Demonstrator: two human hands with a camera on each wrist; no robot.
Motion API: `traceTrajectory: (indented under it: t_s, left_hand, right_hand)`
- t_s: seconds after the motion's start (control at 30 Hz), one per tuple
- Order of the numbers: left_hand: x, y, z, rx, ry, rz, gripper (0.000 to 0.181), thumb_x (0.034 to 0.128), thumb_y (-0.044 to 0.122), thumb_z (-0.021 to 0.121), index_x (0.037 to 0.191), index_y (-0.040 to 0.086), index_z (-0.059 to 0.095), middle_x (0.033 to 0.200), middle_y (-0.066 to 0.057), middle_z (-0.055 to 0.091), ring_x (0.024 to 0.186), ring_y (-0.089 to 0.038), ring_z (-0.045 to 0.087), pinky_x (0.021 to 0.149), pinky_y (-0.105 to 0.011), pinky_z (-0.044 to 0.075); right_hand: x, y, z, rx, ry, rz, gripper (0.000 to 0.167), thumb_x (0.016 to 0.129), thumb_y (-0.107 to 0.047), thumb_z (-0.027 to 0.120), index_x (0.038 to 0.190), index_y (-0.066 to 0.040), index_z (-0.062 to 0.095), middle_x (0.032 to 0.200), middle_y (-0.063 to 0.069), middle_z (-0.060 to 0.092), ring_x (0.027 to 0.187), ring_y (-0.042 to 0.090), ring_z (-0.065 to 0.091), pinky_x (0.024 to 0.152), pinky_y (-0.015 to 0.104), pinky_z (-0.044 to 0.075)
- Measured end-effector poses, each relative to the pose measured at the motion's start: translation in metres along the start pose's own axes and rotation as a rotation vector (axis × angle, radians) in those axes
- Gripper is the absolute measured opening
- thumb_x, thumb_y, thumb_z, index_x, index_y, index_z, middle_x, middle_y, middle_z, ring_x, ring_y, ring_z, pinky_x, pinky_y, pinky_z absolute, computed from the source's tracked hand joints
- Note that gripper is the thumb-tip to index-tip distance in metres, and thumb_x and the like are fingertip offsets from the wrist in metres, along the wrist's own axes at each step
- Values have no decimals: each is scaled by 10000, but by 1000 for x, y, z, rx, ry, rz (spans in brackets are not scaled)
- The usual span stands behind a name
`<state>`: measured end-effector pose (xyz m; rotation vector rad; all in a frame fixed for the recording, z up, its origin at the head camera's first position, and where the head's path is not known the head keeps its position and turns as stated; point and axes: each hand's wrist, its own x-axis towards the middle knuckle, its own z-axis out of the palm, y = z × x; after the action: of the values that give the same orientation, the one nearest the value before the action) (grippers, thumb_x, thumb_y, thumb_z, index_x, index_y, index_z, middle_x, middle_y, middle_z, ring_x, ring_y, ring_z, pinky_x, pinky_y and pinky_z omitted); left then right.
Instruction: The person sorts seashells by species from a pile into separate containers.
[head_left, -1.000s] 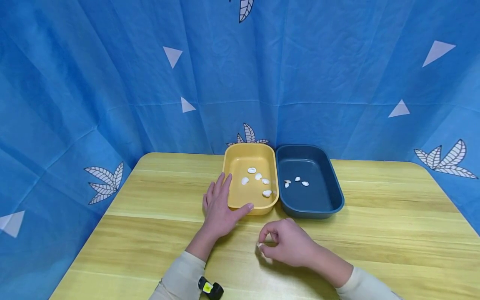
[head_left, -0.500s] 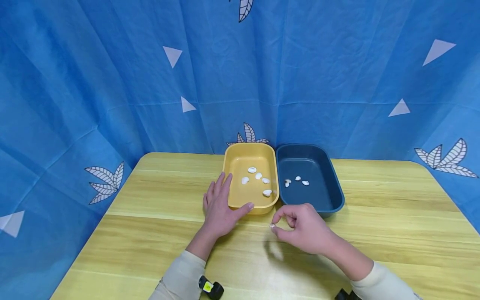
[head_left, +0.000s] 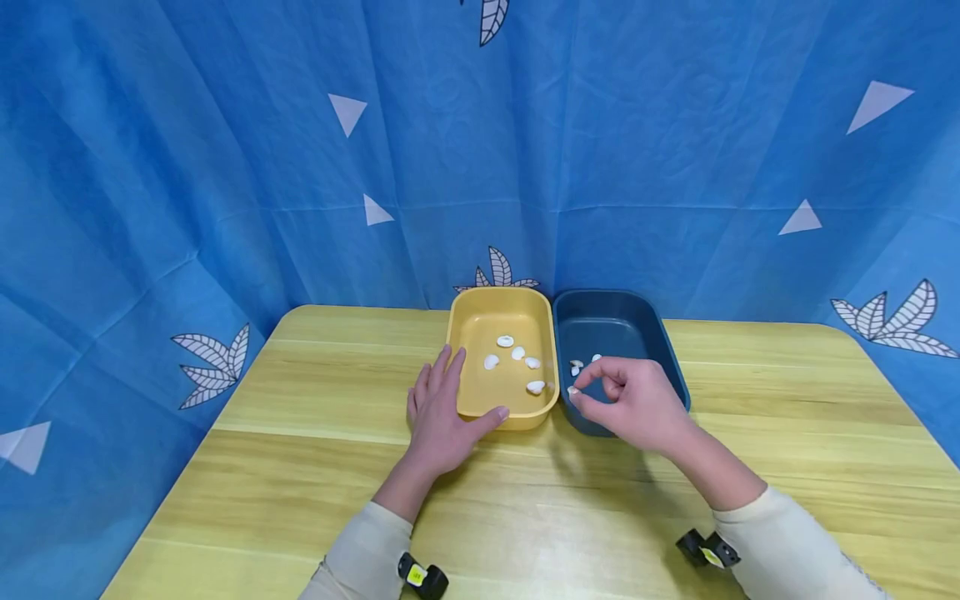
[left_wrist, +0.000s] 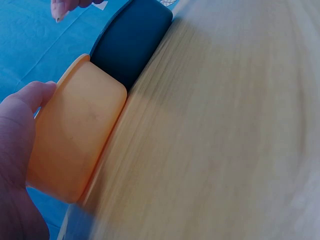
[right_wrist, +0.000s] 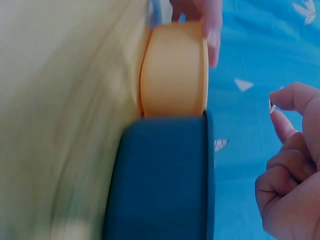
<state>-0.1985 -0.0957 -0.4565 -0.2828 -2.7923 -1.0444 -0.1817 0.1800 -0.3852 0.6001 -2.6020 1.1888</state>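
My right hand (head_left: 636, 407) is above the near part of the dark blue tray (head_left: 611, 333). Its thumb and index finger pinch a small whitish seashell (head_left: 573, 391), seen edge-on as a thin shell (right_wrist: 271, 106) in the right wrist view. My left hand (head_left: 438, 427) lies spread at the near left corner of the yellow tray (head_left: 476, 396), fingers along its left side and thumb on the front rim. Several white seashells (head_left: 518, 353) lie in the yellow tray. A few small shells (head_left: 576, 367) show in the blue tray; the right hand covers part of it.
Side by side, the two trays stand at the back of a wooden table (head_left: 315, 383). Right behind them hangs a blue patterned curtain (head_left: 465, 150). Black wrist devices (head_left: 708, 550) sit at both sleeves.
My right hand has lifted the pinched shell off the table in front and carried it forward and right, over the blue tray. The left hand has stayed put.
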Motion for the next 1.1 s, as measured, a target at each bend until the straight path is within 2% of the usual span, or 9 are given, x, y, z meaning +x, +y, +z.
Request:
traceTrajectory:
  t_s: [0.23,0.37,0.73,1.1]
  left_hand:
    - [0,0,0,0,2,4,1044,787,701,678,1604,228,232,1655,9,121,1459,-404,121,1113,-627,65]
    - [0,1,0,0,-6,-1,1048,786,705,675,1606,231,227,1656,13,116,1462,-401,113,1113,-631,62]
    - [0,0,0,3,-14,-12,1046,786,709,664,1607,235,221,1656,15,109,1463,-384,105,1115,-619,55]
    - [0,1,0,-11,-13,-13,1044,785,702,672,1605,236,226,1657,16,106,1468,-368,89,1117,-616,49]
  right_hand:
    - [14,24,-8,-36,45,54,93,839,-170,811,842,-145,721,536,-94,298,440,123,310,481,311,296]
    - [20,38,-10,-55,60,105,96,843,-165,806,839,-119,722,534,-75,305,448,145,328,494,324,308]
    - [37,61,-10,-96,35,223,126,866,-197,780,889,-82,733,545,-16,346,458,214,374,491,350,327]
    - [45,74,-9,-140,17,289,167,888,-214,759,924,-55,723,557,16,381,475,236,417,490,351,342]
